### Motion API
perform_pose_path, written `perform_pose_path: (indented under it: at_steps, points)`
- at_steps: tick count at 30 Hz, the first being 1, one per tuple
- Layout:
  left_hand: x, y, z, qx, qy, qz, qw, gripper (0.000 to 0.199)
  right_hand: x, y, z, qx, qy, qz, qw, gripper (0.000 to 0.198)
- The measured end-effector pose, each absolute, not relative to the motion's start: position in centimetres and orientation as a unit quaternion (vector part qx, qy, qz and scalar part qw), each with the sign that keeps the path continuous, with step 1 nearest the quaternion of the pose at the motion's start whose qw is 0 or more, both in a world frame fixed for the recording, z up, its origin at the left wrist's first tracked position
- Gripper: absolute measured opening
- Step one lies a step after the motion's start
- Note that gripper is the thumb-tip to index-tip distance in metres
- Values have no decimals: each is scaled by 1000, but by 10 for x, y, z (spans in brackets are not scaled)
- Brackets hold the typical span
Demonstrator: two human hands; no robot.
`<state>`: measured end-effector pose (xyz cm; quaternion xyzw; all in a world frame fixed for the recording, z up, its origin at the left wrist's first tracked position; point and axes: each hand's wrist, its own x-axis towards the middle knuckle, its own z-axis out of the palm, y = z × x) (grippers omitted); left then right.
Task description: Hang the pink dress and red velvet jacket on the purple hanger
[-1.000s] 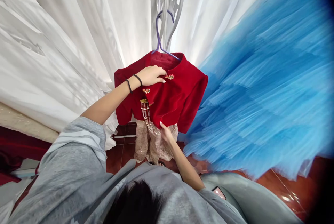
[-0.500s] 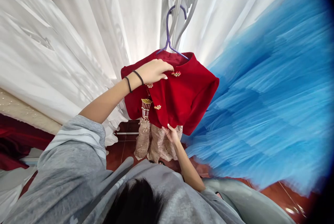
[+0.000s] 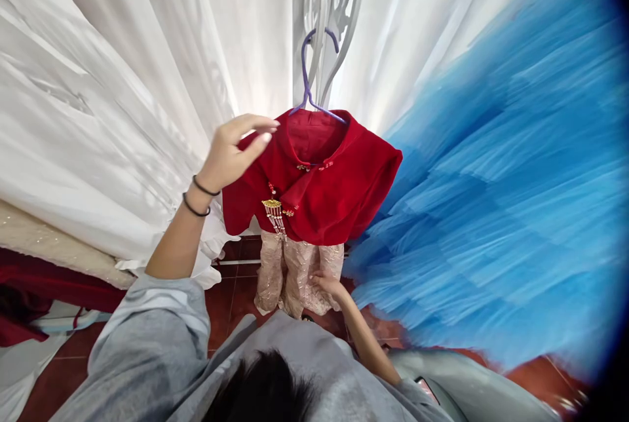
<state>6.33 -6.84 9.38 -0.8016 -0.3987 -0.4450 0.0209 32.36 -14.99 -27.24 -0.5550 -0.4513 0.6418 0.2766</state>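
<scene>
A red velvet jacket [image 3: 339, 206] with a stand collar hangs from a purple hanger [image 3: 306, 75]. Beaded clasps run down its front, and a gold fan-shaped tassel pendant [image 3: 272, 209] dangles on its left side. My left hand [image 3: 233, 150], two black bands on the wrist, is raised in front of the jacket's left shoulder, thumb and fingers apart with nothing between them. Below the hem, my right hand [image 3: 329, 284] is in front of a shiny pinkish-beige garment [image 3: 297, 271], its fingers loosely extended and holding nothing visible. Whether it touches that cloth I cannot tell.
The hanger hooks over a white ornate metal stand [image 3: 322, 9]. White drapes [image 3: 162, 68] fill the left and back. A large blue tulle skirt [image 3: 491, 199] bulges close on the right. Red floor tiles [image 3: 236, 304] lie below.
My left hand has come off the jacket's front and moved left, its fingers parting. My right hand has let go of the hem and dropped lower. The collar now hangs wider.
</scene>
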Motion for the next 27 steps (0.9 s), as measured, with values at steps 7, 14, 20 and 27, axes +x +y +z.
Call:
perform_pose_path:
  at_steps: [7,14,20,27]
  points:
    - [-26,-49,6,-686,-525,-502,34,44,393,-97,-178,-615,-555,358,431,33]
    - [-17,-33,-66,-616,-528,-583,-48,95,398,-62,-75,-546,-616,-51,565,66]
    - [71,-52,-120,-565,-595,-554,143,113,297,-68,-122,-539,-683,-148,471,121]
    - [119,-51,-126,-536,-679,-494,87,89,304,-49,-146,-582,-655,-55,478,90]
